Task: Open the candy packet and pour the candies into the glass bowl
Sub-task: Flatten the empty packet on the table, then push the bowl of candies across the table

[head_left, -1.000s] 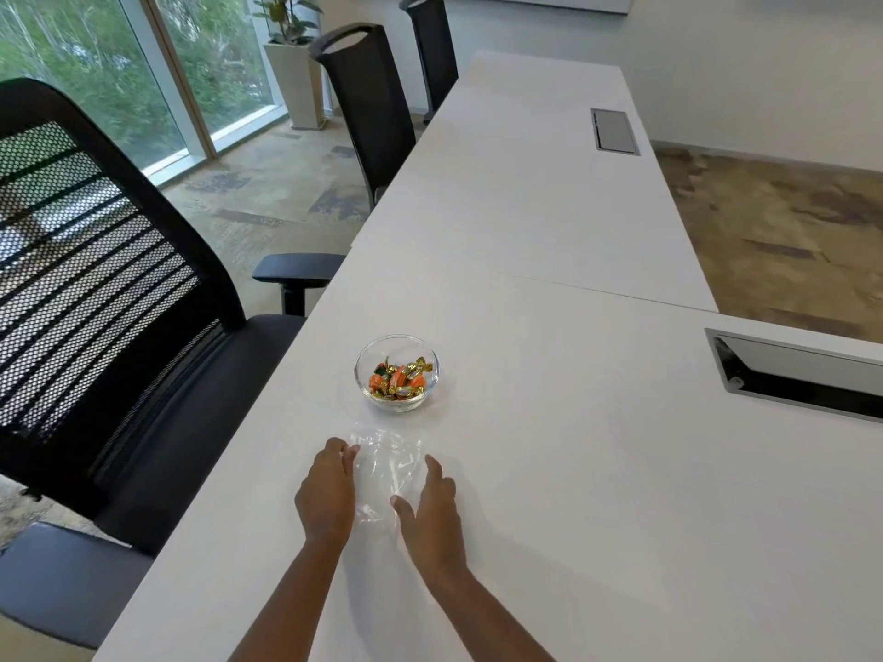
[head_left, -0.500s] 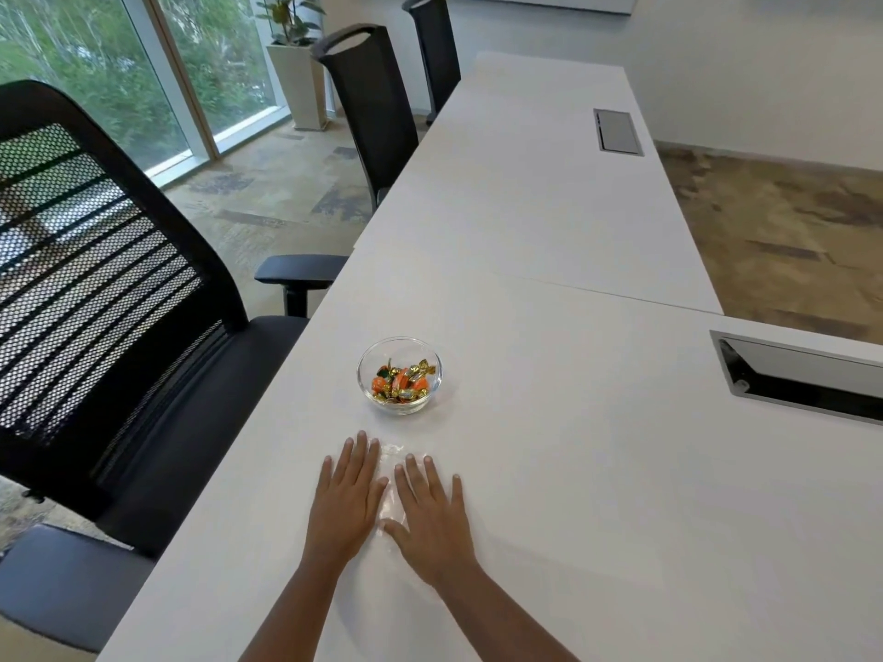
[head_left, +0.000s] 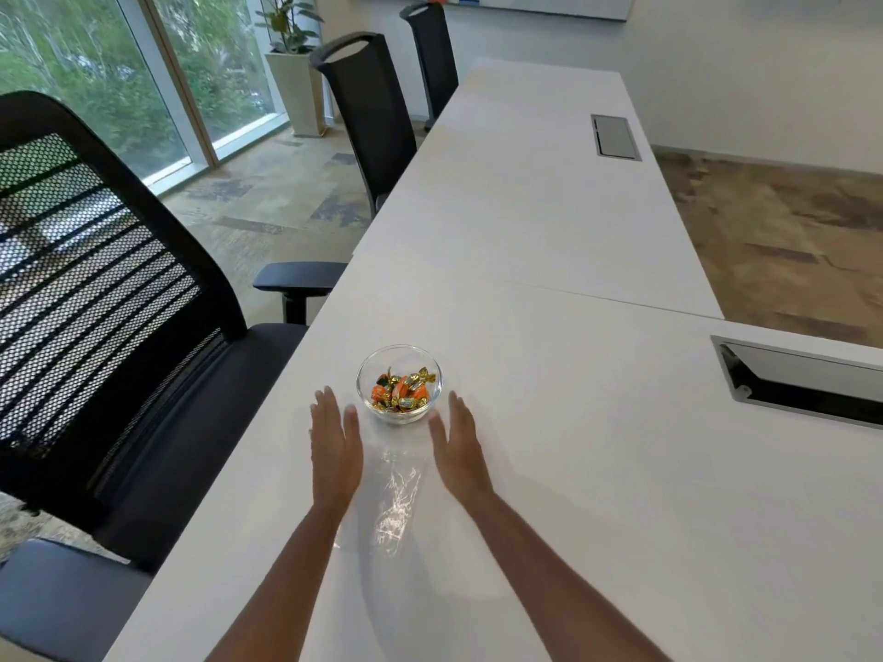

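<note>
Presently, notes as seen from the head view:

Table: long white table ran away toward 12 o'clock; both forearms reached onto it from 6 o'clock.

Glass bowl: small clear glass bowl stood upright near the table's 9 o'clock edge, holding the candies, wrapped in orange, gold and green.

Candy packet: clear plastic candy packet lay flat and looked empty, at 6 o'clock of the bowl, between the two wrists; its outline was faint against the white top, so its far end may have reached the bowl's foot.

Left hand: left hand was flat, palm down, fingers straight and close together, at 8 o'clock of the bowl, gripping nothing.

Right hand: right hand was likewise flat, fingers extended and together, at 4 o'clock of the bowl, apart from it.

Surroundings: black mesh office chair stood at 9 o'clock beside the table.
</note>
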{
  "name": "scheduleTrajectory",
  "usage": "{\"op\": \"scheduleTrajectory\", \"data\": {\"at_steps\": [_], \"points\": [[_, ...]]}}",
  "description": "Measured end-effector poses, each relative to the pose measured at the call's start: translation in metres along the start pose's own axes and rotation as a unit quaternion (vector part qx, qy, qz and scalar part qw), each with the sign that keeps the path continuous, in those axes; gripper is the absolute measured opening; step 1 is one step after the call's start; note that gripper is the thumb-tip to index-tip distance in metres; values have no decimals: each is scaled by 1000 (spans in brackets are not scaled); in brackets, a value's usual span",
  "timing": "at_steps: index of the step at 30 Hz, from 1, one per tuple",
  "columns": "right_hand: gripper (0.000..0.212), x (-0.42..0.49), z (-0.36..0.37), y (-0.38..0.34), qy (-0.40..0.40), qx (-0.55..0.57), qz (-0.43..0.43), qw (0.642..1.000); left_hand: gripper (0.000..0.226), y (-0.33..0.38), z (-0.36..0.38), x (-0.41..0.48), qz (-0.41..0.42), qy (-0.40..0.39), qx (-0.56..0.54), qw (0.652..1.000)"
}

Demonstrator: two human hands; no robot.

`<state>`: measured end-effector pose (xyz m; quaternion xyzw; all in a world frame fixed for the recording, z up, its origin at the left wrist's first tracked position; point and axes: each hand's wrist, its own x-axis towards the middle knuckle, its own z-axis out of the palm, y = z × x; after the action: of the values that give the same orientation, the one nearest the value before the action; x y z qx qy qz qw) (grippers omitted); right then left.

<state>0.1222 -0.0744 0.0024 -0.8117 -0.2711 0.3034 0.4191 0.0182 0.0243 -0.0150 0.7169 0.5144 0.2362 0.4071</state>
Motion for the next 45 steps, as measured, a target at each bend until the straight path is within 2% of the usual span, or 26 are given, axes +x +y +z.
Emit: {"op": "scheduleTrajectory", "data": {"at_steps": [2,4,6,9,12,16,18,21,29,36,45], "points": [[59,14,-7,-13,-9,80,52,995,54,13,0,17,-86,-23,-137,987],[60,24,-9,-22,-28,128,93,987,57,24,-2,30,-162,-61,-226,959],[61,32,-8,-27,-46,183,120,975,62,31,-3,39,-213,-85,-253,940],[60,36,-3,-32,-65,271,143,950,61,34,-3,44,-240,-105,-280,924],[57,39,-1,-35,-64,341,173,922,57,35,1,44,-248,-131,-327,902],[41,43,2,-33,-65,380,185,904,44,46,6,35,-220,-107,-317,916],[32,48,4,-30,-57,413,181,891,40,48,8,35,-220,-107,-353,903],[38,47,0,-30,-41,438,182,879,45,49,10,35,-225,-109,-360,899],[41,39,-44,-33,3,419,160,894,46,83,27,26,-190,-123,-378,898],[42,28,-112,-33,61,411,153,897,45,141,52,2,-145,-168,-377,899],[41,0,-194,-13,127,392,154,898,45,197,96,-44,-126,-229,-373,890]]}}
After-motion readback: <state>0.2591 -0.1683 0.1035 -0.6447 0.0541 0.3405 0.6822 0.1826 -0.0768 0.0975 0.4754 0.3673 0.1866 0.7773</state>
